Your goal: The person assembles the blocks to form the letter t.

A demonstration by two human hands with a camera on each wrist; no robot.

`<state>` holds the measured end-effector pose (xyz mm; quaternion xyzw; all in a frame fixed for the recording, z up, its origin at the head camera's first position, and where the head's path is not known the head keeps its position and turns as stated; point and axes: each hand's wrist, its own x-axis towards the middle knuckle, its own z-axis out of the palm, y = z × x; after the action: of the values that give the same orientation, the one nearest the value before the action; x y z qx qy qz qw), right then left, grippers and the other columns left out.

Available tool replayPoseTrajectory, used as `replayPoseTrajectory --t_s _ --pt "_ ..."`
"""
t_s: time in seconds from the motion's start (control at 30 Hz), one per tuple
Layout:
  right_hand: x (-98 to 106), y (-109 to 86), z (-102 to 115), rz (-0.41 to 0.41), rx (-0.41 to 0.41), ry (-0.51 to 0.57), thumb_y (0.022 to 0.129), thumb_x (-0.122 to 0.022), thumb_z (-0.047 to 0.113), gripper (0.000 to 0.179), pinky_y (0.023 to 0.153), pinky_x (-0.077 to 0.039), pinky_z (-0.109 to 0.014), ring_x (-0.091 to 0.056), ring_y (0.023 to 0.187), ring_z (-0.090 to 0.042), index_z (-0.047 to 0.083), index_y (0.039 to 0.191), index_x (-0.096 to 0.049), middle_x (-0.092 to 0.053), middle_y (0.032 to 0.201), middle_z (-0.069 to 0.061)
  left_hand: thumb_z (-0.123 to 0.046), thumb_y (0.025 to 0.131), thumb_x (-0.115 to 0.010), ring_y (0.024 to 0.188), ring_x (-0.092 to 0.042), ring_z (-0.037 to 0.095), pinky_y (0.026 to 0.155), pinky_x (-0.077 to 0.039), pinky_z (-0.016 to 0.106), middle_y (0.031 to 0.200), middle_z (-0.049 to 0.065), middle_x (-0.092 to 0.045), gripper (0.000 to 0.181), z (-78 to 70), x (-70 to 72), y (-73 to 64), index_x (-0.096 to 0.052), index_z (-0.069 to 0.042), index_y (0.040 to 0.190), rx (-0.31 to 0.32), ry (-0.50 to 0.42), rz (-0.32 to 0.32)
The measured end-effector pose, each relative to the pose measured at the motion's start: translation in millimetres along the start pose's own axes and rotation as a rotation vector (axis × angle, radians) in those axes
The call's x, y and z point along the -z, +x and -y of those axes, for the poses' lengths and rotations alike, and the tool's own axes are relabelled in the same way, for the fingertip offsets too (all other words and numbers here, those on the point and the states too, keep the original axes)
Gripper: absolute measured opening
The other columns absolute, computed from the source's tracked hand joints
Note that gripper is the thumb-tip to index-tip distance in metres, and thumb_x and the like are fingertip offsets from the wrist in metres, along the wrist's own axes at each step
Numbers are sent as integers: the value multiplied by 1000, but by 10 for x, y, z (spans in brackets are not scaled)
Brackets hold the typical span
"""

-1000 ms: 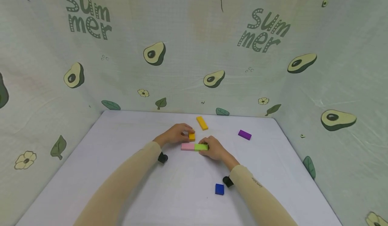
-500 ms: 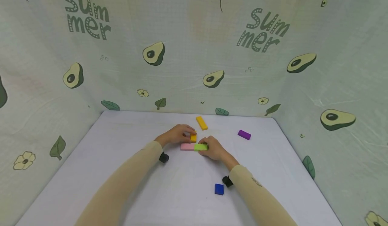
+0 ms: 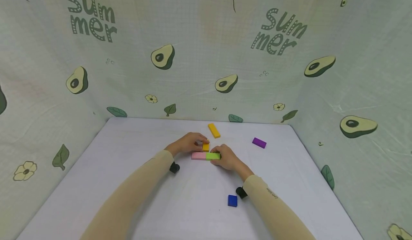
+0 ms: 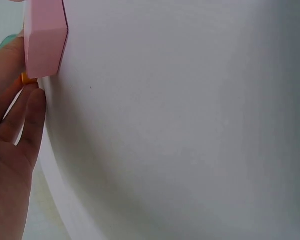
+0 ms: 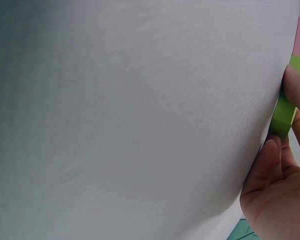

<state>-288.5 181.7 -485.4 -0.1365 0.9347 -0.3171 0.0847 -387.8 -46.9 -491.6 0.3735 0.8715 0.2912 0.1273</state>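
**Left hand (image 3: 188,142) and right hand (image 3: 227,157), both gripping**

One patterned cloth (image 3: 193,25) stands round one white table (image 3: 180,204). Two tan sleeves (image 3: 135,193) reach across it. Of the two hands, the left is clamped on one small yellow block (image 3: 206,147), the right on one green block (image 3: 212,156) between thumb and fingers. Six blocks show in all: two yellow, one each of pink, green, purple and blue.

The pink block (image 3: 198,156) and the green one lie end to end, touching, mid-table. One long yellow block (image 3: 214,130) lies beyond the hands, one purple block (image 3: 259,142) off to the right. One blue block (image 3: 232,201) sits nearer the person. The small yellow one is just behind the pink-green row.
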Motion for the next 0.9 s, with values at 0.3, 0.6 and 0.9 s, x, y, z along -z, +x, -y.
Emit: replayPoseTrajectory --t_s 0.3,0.6,0.9 --pt "-4 -3 -1 8 6 -9 98 -79 18 29 95 -51 -42 -53 99 -22 10 125 -70 -59 110 -6 -14 100 -76 135 -58 25 113 -51 40 151 4 -62 48 -15 43 -41 -66 -14 147 18 -35 29" --pt "-4 8 -18 11 2 -8 98 -79 19 27 95 -50 -41 -53 99 -20 12 124 -71 -59 109 -5 -23 106 -68 138 -56 25 121 -43 46 151 6 -61 49 6 45 -25 -58 -14 153 52 -77 15" --pt "-21 42 -53 14 20 -17 98 -79 18 28 94 -50 -41 -53 99 -21 10 124 -70 -59 110 -6 -21 106 -68 125 -61 23 114 -49 43 139 9 -66 46 10 -7 14 -61 -8 149 54 -31 -54"
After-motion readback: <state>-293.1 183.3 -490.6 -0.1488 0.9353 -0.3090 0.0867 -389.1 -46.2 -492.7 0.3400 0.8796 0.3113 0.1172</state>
